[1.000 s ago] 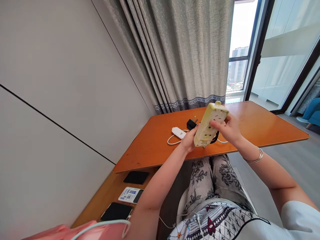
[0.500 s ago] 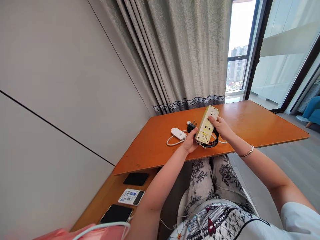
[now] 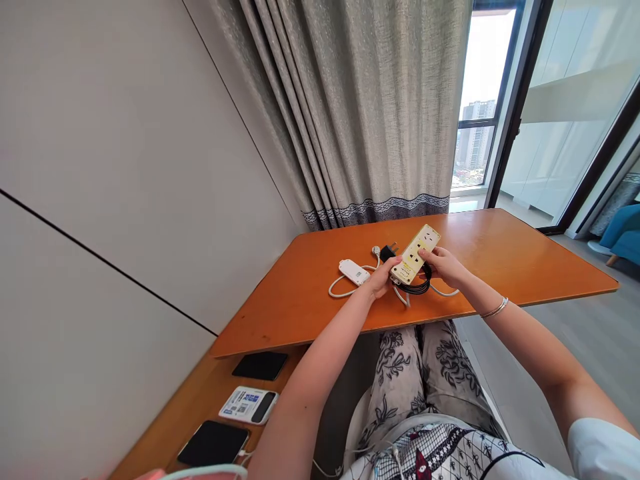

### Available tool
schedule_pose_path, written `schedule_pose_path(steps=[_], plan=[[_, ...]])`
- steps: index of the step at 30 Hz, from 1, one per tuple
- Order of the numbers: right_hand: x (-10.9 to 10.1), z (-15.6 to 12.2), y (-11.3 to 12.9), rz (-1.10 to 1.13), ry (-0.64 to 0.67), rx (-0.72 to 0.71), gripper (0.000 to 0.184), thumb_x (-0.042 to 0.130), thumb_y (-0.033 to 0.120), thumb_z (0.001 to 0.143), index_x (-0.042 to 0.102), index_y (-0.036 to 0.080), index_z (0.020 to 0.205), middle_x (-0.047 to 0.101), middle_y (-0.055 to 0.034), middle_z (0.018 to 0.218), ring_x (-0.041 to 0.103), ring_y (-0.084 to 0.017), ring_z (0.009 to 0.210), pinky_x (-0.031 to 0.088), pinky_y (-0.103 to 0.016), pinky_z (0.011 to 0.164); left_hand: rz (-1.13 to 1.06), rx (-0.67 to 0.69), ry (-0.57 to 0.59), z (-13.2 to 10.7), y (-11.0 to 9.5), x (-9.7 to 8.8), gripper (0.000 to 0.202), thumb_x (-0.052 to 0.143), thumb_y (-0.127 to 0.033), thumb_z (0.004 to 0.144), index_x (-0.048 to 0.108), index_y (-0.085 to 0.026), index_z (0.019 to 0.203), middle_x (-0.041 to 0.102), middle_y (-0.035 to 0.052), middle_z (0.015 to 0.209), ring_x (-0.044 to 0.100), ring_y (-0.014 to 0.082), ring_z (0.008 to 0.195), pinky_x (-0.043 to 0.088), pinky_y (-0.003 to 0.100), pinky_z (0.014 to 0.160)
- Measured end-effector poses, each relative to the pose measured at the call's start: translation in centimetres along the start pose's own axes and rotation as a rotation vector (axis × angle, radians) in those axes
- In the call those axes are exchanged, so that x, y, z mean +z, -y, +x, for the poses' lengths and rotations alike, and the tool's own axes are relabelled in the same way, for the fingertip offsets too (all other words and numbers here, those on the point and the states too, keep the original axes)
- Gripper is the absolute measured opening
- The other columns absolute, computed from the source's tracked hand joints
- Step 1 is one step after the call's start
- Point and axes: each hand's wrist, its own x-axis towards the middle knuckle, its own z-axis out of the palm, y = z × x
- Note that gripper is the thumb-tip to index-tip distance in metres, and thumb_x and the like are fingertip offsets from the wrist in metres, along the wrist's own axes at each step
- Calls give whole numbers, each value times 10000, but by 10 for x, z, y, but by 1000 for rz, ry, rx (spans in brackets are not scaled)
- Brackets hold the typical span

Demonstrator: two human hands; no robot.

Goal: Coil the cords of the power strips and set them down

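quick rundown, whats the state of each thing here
power strip: sockets up, low over the table, held at both sides
left hand: gripping the strip's near end
right hand: gripping the strip's side
black cord: coiled under the strip
black plug: unplugged, on the table
white charger: lying flat, cable looped
curtain: drawn

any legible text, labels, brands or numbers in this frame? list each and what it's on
Nothing can be read.
Power strip, held by left hand and right hand: yellow label at its near end, print too small.
White adapter: small grey mark, blurred.
White device on the lower shelf: blue label, perhaps with a QR code, characters too small.
Two dark phones: blank screens.
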Motion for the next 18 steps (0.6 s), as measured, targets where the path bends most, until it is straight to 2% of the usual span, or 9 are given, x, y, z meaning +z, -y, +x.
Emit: schedule_pose_path(steps=[3,5,7,9,11,13,18], plan=[[-10,22,5,50,-95,-39,317,769,359,819,594,187,1021,755,-79,868,694,-169,619,594,-288,557,19,82,32,19,-6,-2,435,619,-559,829,682,-160,990,754,109,937,703,218,850,540,309,725],[-23,41,11,74,-192,-93,293,739,358,844,577,193,1023,752,-75,888,703,-170,641,594,-282,564,89,191,-8,32,-6,-8,487,609,-619,816,657,-166,992,733,98,935,687,196,794,531,318,742],[-42,63,19,96,-312,-159,288,705,362,869,552,198,1050,744,-66,909,702,-158,643,595,-273,571,264,328,-116,43,-2,-20,444,628,-587,811,636,-169,962,709,79,920,664,180,789,509,321,790],[-66,86,26,103,-455,-221,289,668,358,893,531,196,1090,731,-58,924,689,-135,622,593,-256,575,530,453,-217,51,6,-34,339,621,-504,835,630,-174,906,695,74,922,644,191,857,477,332,861],[-92,108,29,87,-624,-264,288,625,336,919,524,183,1141,718,-63,936,668,-112,593,583,-238,571,797,531,-251,54,16,-49,259,571,-434,875,635,-183,879,690,83,954,620,217,937,447,351,910],[-118,126,28,45,-788,-261,302,597,316,934,526,167,1186,708,-67,924,645,-96,570,571,-221,566,992,535,-249,54,27,-60,236,506,-380,913,642,-188,907,686,92,982,608,228,964,438,353,904],[-169,160,11,-10,-942,-190,358,602,283,924,543,105,1228,698,-102,923,591,-82,505,517,-194,491,1349,493,-169,51,40,-69,329,362,-350,981,653,-197,958,692,96,1011,617,238,966,422,361,871]])
